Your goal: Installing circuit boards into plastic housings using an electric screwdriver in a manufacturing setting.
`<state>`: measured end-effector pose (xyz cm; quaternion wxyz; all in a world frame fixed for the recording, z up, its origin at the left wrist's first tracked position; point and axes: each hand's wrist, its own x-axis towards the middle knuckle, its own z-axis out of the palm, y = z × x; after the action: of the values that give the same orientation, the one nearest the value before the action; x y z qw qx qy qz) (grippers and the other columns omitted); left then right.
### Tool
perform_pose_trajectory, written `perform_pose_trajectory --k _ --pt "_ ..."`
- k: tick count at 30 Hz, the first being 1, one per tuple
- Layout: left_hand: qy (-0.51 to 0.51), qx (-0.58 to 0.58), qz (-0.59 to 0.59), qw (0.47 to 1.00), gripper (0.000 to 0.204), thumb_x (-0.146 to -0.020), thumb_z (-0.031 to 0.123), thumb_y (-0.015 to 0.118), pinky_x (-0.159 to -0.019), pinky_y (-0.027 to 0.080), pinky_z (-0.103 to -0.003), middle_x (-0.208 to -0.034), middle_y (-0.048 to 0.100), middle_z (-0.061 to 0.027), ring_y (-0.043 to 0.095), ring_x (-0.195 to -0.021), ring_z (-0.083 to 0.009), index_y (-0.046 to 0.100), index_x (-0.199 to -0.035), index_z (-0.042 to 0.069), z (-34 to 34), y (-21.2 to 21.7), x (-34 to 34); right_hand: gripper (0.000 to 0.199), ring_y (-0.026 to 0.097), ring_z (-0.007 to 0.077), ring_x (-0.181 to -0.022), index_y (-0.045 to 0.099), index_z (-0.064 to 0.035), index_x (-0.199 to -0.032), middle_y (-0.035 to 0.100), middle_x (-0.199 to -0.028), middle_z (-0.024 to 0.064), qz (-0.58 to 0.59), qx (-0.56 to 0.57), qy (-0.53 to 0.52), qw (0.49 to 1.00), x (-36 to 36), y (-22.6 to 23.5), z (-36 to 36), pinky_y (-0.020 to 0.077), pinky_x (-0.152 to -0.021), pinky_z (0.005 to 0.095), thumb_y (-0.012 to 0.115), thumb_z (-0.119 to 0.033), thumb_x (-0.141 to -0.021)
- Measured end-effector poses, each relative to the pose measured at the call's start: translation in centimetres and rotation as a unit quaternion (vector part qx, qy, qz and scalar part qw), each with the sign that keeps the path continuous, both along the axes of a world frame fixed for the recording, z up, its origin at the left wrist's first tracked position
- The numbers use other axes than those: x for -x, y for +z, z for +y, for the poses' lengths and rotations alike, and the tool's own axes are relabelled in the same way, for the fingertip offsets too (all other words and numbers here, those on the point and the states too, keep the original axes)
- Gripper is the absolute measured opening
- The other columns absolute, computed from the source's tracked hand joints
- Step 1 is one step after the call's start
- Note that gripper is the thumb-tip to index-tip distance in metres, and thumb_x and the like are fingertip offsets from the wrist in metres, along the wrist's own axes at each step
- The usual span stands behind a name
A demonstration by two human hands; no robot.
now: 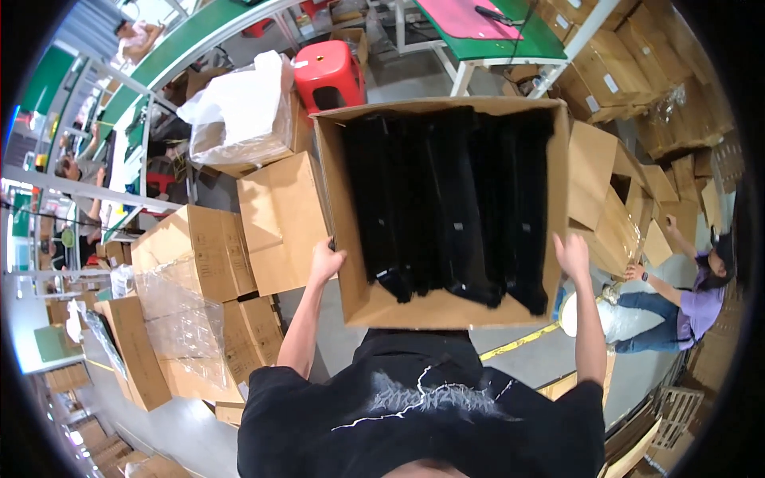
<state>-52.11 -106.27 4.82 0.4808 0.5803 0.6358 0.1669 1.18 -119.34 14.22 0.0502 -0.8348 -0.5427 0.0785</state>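
Now we had the big open cardboard box (446, 307) up at chest height, packed with glossy black bagged pieces (450, 207) standing in rows. Our left hand (325, 261) curled around its left wall, our right hand (570, 255) lay flat with fingers spread against the right wall. We judged level, even pressure mattered, since the load sat deep and could tip forward over the stacked cartons (203, 255) below.
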Motion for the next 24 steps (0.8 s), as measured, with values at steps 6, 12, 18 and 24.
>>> perform_pose_trajectory --k 6,12,18,24 --pt "0.248 -0.029 0.083 0.965 0.029 -0.078 0.027 0.068 -0.060 0.047 -0.034 -0.067 0.065 -0.0133 0.056 -0.058 -0.0161 0.065 -0.082 -0.001 4.9 -10.0 0.0 0.028 0.059 0.0429 -0.093 0.060 0.0002 -0.093 0.061 -0.097 0.0252 0.089 -0.055 -0.010 0.994 0.0 -13.7 25.2 0.0483 -0.078 0.0495 0.055 -0.026 -0.087" --pt "0.327 -0.096 -0.020 0.940 0.030 -0.086 0.028 0.064 -0.057 0.042 -0.027 -0.068 0.058 -0.0026 0.050 -0.059 -0.0112 0.056 -0.075 0.001 -1.0 -3.6 -5.0 0.020 0.060 0.0415 -0.081 0.056 0.0022 -0.079 0.061 -0.080 0.0246 0.192 -0.019 0.268 0.944 4.0 -10.2 36.1 0.0482 -0.070 0.0473 0.055 -0.018 -0.080" --pt "0.633 0.090 -0.221 0.737 0.039 -0.089 0.032 0.061 -0.061 0.056 -0.031 -0.092 0.066 -0.0170 0.066 -0.074 -0.0233 0.053 -0.104 -0.003 -18.3 -6.8 -2.6 0.024 0.060 0.0430 -0.079 0.055 0.0046 -0.073 0.060 -0.078 0.0273 0.277 0.068 0.339 0.897 18.9 -13.3 25.1 0.0498 -0.070 0.0486 0.053 -0.019 -0.078" --pt "0.795 0.080 -0.254 0.545 0.041 -0.087 0.039 0.059 -0.053 0.051 -0.029 -0.084 0.068 -0.0140 0.061 -0.061 -0.0162 0.062 -0.090 -0.001 -24.8 -9.4 -3.3 0.025 0.058 0.0385 -0.070 0.050 -0.0002 -0.074 0.060 -0.073 0.0197 0.276 0.098 0.291 0.911 25.3 -12.7 17.3 0.0466 -0.066 0.0445 0.054 -0.022 -0.086"
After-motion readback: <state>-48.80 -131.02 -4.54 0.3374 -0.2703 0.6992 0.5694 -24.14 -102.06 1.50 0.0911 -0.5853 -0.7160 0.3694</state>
